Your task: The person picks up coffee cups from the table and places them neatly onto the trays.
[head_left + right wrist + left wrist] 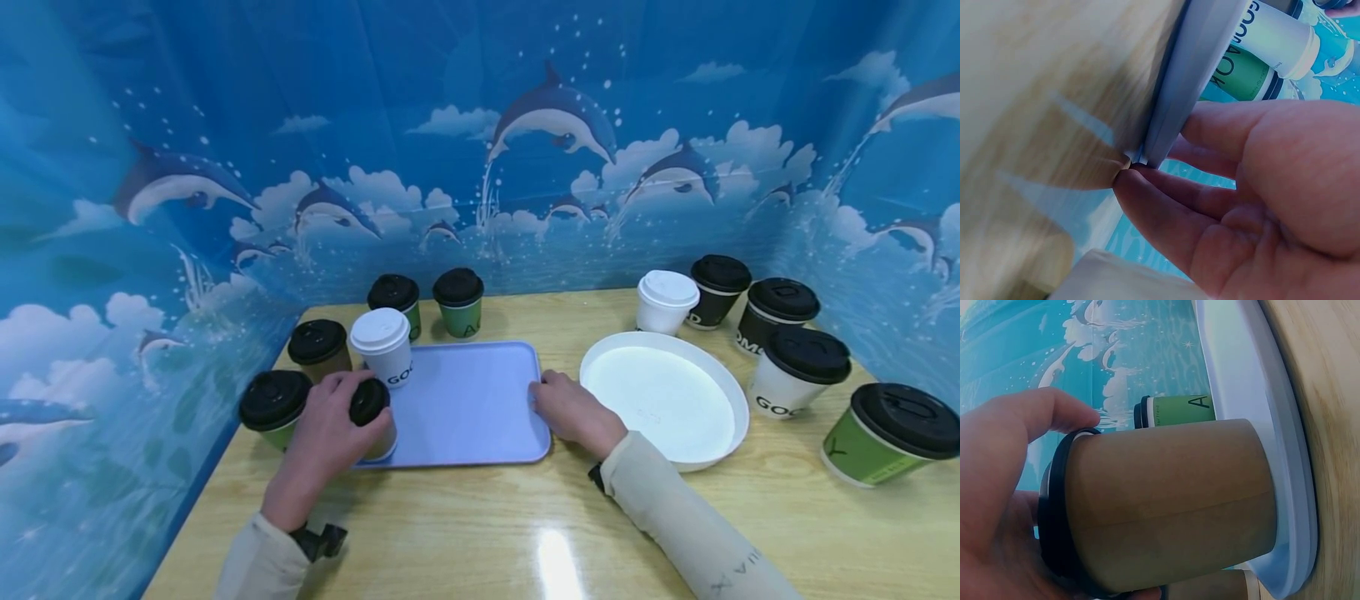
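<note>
Light wood-grain table (442, 533) — I see L hand (326, 429) half-closed, gripping brown paper cup (1169, 500) w/ round black lid (1057, 519); R hand (573, 410) pinches edge of lilac rectangular tray (465, 400).

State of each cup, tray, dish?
Brown paper cup: lidded, left hand gripping
Other brown paper cup: upright, lidded
Four green paper cups: upright, lidded
Two black paper cups: upright, lidded
Three white paper cups: upright, lidded
Lavender rectangular tray: face up, right hand pinching edge
White round dish: face up
</note>
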Motion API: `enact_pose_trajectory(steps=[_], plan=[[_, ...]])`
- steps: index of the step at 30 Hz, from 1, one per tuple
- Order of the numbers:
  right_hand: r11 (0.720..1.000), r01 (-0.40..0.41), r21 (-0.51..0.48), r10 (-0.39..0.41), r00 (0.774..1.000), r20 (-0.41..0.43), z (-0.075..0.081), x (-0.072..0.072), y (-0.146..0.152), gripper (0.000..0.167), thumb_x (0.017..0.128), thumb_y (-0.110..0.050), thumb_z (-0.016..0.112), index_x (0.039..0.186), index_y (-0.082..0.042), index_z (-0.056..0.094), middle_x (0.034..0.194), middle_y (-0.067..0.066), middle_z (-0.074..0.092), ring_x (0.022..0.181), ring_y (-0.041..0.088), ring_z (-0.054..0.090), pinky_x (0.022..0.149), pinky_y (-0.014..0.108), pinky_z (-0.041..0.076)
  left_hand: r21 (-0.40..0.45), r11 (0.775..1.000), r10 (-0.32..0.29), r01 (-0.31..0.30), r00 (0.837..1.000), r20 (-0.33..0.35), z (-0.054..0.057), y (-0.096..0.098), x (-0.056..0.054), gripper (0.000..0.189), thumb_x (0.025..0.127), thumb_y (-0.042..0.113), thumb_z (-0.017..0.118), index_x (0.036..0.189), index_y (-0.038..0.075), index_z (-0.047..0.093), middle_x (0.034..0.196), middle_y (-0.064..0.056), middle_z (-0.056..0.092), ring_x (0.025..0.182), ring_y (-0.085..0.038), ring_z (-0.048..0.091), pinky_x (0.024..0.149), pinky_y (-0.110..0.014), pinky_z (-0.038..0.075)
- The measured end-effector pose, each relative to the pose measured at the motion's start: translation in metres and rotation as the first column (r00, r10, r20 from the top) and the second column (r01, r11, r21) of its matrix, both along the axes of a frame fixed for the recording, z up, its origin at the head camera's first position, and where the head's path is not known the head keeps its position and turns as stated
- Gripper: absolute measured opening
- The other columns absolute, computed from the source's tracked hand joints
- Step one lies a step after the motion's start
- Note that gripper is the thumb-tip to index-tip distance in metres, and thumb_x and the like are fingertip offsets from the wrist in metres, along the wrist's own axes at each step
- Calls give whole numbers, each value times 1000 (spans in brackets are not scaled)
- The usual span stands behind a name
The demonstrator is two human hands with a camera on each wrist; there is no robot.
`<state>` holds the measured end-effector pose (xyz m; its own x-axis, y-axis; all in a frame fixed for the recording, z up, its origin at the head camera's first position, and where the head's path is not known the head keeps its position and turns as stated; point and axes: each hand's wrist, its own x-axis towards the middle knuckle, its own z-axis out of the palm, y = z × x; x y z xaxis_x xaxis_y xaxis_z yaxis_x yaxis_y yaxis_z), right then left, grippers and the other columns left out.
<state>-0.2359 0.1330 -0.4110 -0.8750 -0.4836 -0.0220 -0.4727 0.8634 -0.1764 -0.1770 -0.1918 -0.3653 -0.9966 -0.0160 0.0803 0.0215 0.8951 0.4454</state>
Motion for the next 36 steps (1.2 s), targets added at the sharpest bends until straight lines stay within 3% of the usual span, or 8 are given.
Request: enact_pose_trajectory(steps=[12, 23, 36], plan=[[1000, -1, 0, 1, 1000, -18, -1, 0, -1, 20, 105, -7, 54, 113, 6, 68, 111, 27, 63, 97, 39, 66, 83, 51, 57, -15, 1000, 11, -11, 1000, 4, 1, 1, 0, 68, 92, 41, 66, 149, 8, 51, 152, -28, 39, 132, -47, 41, 101, -68, 44], [1000, 10, 2, -10, 1000, 15, -1, 0, -3, 23, 106, -8, 53, 118, 7, 67, 115, 28, 63, 101, 39, 66, 86, 50, 57, -14, 1000, 17, -17, 1000, 6, -2, 1, 1, 69, 92, 40, 67, 150, 8, 50, 153, -29, 37, 133, -48, 40, 101, -69, 43], [1000, 18, 19, -18, 999, 29, 1, -1, 0, 25, 107, -9, 51, 119, 6, 67, 118, 28, 62, 104, 40, 65, 88, 52, 56, -10, 1000, -16, 15, 1000, -17, -1, 0, 3, 75, 92, 42, 70, 154, 8, 46, 155, -29, 36, 139, -50, 37, 108, -69, 37]])
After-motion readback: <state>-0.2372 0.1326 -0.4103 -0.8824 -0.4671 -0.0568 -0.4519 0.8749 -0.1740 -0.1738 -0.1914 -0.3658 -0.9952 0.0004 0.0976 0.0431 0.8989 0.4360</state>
